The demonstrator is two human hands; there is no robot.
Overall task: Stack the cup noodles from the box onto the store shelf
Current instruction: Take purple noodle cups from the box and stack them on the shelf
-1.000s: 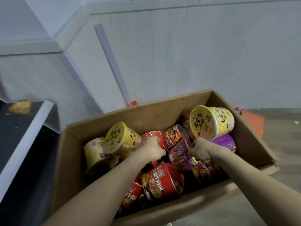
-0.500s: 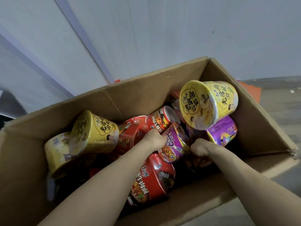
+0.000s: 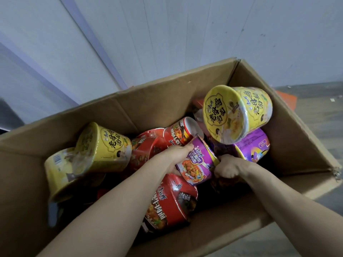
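I look down into an open cardboard box [image 3: 167, 101] standing against a pale wall [image 3: 167, 34], with both bare forearms reaching into it. My left hand [image 3: 178, 154] grips a purple cup [image 3: 196, 162] that lies on its side near the middle of the box, the fingers wrapped over its upper left edge. My right hand [image 3: 229, 166] is curled into a tight fist pressed against the right side of the same cup. I cannot tell whether it pinches the cup's rim or something underneath.

The other cup noodles lie jumbled around it inside the box. A large yellow cup [image 3: 237, 114] rests tilted on top at the far right, its lid facing me, with a second purple cup [image 3: 254, 145] just below it. Behind my left hand sit a small red cup [image 3: 178, 132] and a red bowl [image 3: 148, 147]. Under my left wrist lies another red cup [image 3: 170, 199] on its side. At the left, a yellow cup [image 3: 105, 147] leans on a paler yellow cup [image 3: 63, 169]. Grey floor [image 3: 315, 112] shows beyond the box's right wall.
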